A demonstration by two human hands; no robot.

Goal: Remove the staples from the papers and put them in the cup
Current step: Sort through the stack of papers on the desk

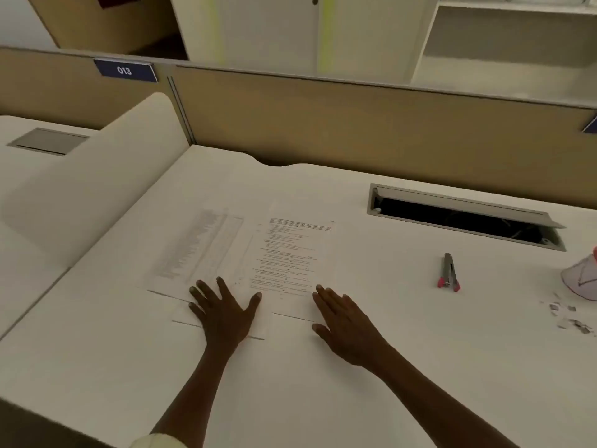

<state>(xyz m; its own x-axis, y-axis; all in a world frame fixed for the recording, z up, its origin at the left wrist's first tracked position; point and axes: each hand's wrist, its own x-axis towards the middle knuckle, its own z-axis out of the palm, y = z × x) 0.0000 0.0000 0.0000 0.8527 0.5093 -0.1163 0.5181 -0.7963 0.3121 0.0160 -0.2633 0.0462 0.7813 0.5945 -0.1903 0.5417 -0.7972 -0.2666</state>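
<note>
- The left hand (223,313) lies flat with its fingers spread wide, palm down on the near edge of the papers (258,253), holding nothing.
- The right hand (344,324) is also flat, fingers straight and close together, with its fingertips (319,291) at the lower right corner of the printed sheet and its palm on the white desk (371,383); it grips nothing.
- The papers sit in the middle of the desk, overlapping: a sheet with a faint table of text on the left, a sheet with darker printed lines on the right, and a further sheet edge showing under the left hand.
- I cannot tell from this view whether any staple is in the papers.
- A staple remover (448,273) with red tips lies on the desk well to the right of the papers, apart from both hands.
- The cup (581,279), white with a red mark, appears tipped at the far right edge of the view and is partly cut off.
- Small grey scraps (573,321), perhaps pulled staples, lie loose on the desk just in front of the cup; they are too small to be sure.
- An open cable tray (465,218) with a raised lid is set into the desk behind the staple remover.
- A tan partition (355,124) runs along the back of the desk, with a dark blue label (125,71) reading 013 on top.
</note>
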